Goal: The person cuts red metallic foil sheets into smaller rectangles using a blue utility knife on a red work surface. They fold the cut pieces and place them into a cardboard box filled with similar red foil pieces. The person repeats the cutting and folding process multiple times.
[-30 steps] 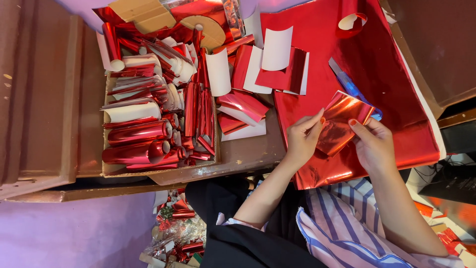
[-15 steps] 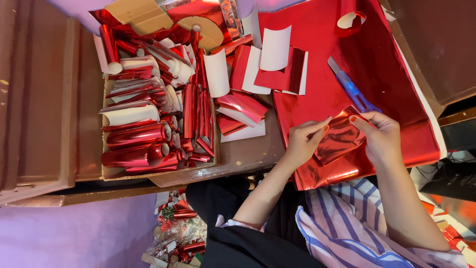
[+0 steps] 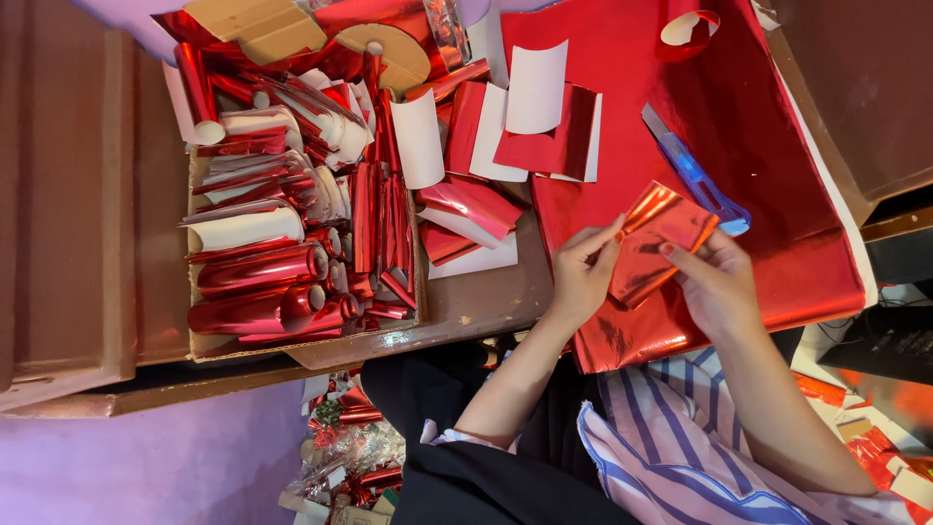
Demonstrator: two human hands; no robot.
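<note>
A small piece of shiny red foil paper [image 3: 653,245] is pinched between both hands just above the table. My left hand [image 3: 580,275] grips its left edge with fingertips. My right hand [image 3: 717,288] holds its right side, thumb on the lower corner. The piece is creased and tilted, hovering over a large red foil sheet [image 3: 768,107] spread on the brown table. A blue utility knife [image 3: 696,176] lies on that sheet just beyond the held piece.
A cardboard box [image 3: 321,342] at the left is packed with several rolled red foil strips. Cut red pieces with white backs [image 3: 536,109] lie between box and sheet. A curled foil scrap [image 3: 686,23] sits at the top. Striped cloth [image 3: 671,447] covers my lap.
Both hands have turned and raised the foil piece slightly, and it looks more folded. The blue knife shows more fully beyond it.
</note>
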